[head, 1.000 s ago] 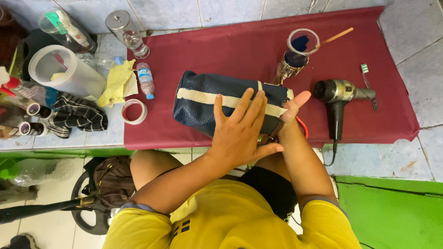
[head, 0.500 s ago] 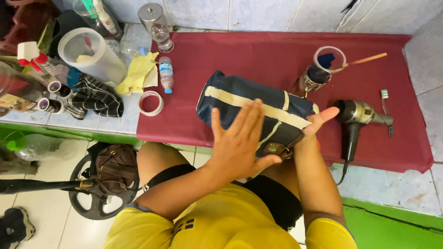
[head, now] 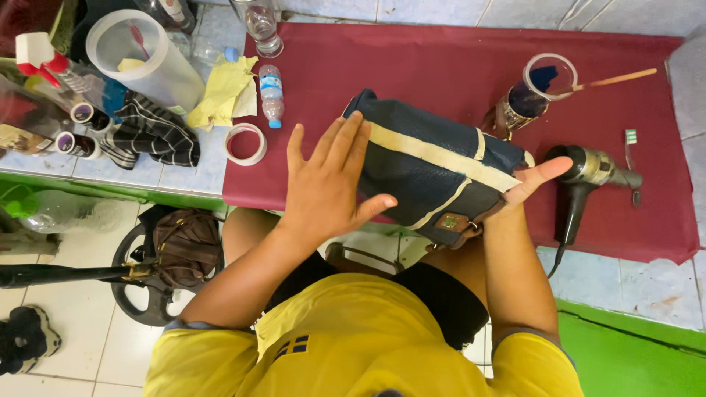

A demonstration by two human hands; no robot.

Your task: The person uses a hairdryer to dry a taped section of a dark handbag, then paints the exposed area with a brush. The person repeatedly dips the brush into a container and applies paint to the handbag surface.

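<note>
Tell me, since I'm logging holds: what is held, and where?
The navy bag, between both palms: left hand on its near end, right hand at its far end.

I take this for a small repair or cleaning workshop: a tiled counter (head: 632, 294) under a dark red cloth (head: 441, 66), with a hair dryer (head: 588, 173), tape roll (head: 245, 143), spray bottle (head: 37, 62), rags (head: 220, 92) and a brush jar (head: 540, 88).
</note>
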